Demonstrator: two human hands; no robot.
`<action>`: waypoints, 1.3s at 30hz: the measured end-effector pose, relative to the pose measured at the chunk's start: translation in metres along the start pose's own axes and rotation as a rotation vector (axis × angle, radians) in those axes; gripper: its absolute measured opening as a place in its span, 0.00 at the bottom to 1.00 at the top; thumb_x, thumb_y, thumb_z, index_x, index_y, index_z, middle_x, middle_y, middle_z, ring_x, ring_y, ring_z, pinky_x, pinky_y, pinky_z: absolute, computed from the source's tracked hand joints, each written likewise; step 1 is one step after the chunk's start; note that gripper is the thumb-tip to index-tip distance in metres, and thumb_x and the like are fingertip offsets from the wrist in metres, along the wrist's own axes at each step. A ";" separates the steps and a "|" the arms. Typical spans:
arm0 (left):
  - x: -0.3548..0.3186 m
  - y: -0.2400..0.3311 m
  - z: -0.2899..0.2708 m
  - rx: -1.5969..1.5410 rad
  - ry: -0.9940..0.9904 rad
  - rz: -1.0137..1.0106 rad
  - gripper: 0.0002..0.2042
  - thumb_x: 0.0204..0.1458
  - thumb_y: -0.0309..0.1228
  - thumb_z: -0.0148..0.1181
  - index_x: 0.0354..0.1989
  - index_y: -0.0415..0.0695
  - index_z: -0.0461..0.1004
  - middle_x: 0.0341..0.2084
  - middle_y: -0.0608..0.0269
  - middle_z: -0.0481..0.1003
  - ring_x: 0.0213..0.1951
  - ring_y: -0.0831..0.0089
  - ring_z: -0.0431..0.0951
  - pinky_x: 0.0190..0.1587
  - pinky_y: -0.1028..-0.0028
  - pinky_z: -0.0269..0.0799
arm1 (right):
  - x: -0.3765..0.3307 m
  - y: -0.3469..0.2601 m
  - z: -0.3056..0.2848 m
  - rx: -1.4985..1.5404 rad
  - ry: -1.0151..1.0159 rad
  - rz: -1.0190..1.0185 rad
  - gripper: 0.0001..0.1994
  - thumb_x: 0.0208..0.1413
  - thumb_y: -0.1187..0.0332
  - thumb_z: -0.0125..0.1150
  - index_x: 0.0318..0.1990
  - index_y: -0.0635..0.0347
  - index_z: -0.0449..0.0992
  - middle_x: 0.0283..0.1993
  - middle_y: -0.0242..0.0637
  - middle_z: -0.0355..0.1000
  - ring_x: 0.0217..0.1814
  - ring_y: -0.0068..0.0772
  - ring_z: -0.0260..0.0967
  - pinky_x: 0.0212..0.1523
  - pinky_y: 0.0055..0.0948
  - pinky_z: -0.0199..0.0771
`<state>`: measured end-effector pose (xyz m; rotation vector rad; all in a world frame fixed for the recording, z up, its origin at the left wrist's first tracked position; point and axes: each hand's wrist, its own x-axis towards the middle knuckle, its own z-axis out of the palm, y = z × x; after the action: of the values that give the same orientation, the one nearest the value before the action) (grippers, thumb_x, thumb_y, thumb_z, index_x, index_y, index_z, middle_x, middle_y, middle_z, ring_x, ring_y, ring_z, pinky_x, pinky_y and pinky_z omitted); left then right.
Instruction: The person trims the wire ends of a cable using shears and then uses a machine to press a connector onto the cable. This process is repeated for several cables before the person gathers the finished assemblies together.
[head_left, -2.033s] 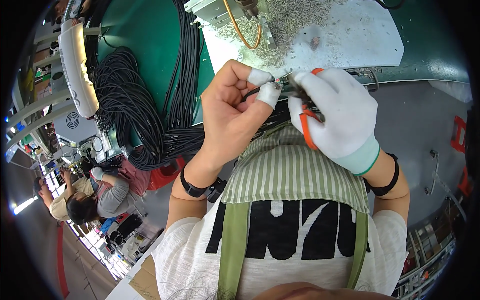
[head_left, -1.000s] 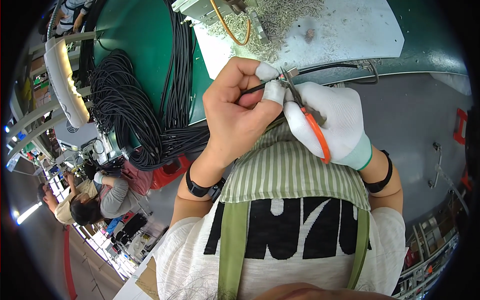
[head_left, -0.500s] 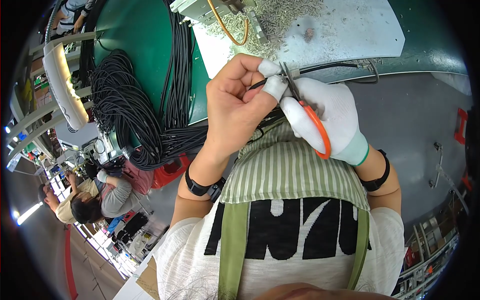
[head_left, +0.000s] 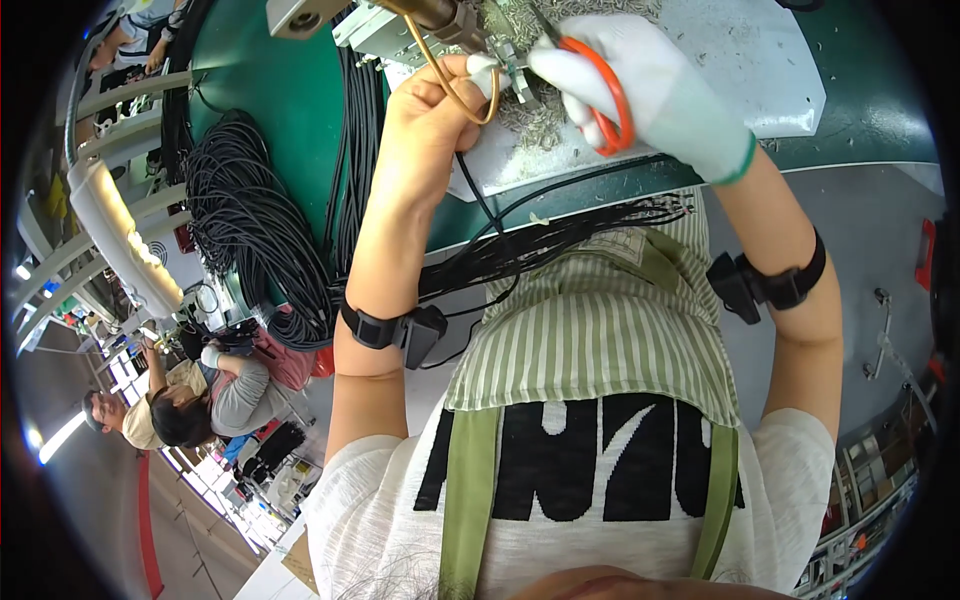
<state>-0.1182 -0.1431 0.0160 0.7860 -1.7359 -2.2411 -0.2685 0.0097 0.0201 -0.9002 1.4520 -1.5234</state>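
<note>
My left hand (head_left: 425, 125), white covers on its fingertips, is closed in a pinch beside the metal head of a bench machine (head_left: 448, 25). A black cable (head_left: 478, 195) hangs down from its grip. My right hand (head_left: 665, 95), in a white glove with a green cuff, holds orange-handled scissors (head_left: 619, 95). Its fingertips come close to the machine's small metal jaws (head_left: 522, 88), opposite my left fingers. The cable's tip at the jaws is too small and covered to make out. In front of my left hand curves a copper-coloured tube (head_left: 432, 62).
Metal clippings (head_left: 535, 128) litter a white board (head_left: 775, 85) on the green table (head_left: 270, 60). A coiled black cable bundle (head_left: 235, 190) lies left, and loose cables (head_left: 590, 225) cross my striped apron (head_left: 590, 350). A lamp (head_left: 125, 240) and people (head_left: 215, 395) are farther left.
Both hands have moved forward and up from above my apron to the machine's head, the left with the cable, the right still with the scissors. Loose cables across my lap have come into view.
</note>
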 end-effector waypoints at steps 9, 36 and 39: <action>0.000 0.013 0.002 0.331 0.001 0.100 0.09 0.47 0.20 0.59 0.38 0.38 0.74 0.22 0.76 0.71 0.23 0.89 0.65 0.25 0.85 0.59 | 0.014 -0.016 0.001 0.067 -0.145 0.205 0.14 0.54 0.64 0.59 0.23 0.68 0.72 0.17 0.36 0.69 0.15 0.24 0.67 0.16 0.24 0.65; -0.008 0.012 0.005 0.401 0.035 0.137 0.06 0.45 0.22 0.61 0.32 0.37 0.74 0.23 0.71 0.74 0.26 0.87 0.69 0.28 0.83 0.65 | 0.009 -0.003 0.005 -0.035 -0.145 0.144 0.09 0.47 0.67 0.58 0.26 0.64 0.70 0.18 0.35 0.63 0.18 0.29 0.65 0.19 0.26 0.63; -0.004 0.008 -0.001 0.433 -0.004 0.152 0.07 0.46 0.20 0.60 0.35 0.37 0.73 0.24 0.70 0.74 0.26 0.86 0.70 0.29 0.83 0.67 | 0.008 -0.006 0.007 0.051 -0.120 0.242 0.10 0.51 0.66 0.57 0.26 0.65 0.70 0.18 0.34 0.64 0.16 0.26 0.64 0.18 0.24 0.63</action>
<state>-0.1160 -0.1441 0.0242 0.6948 -2.2360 -1.7924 -0.2656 -0.0007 0.0260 -0.7434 1.3747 -1.3001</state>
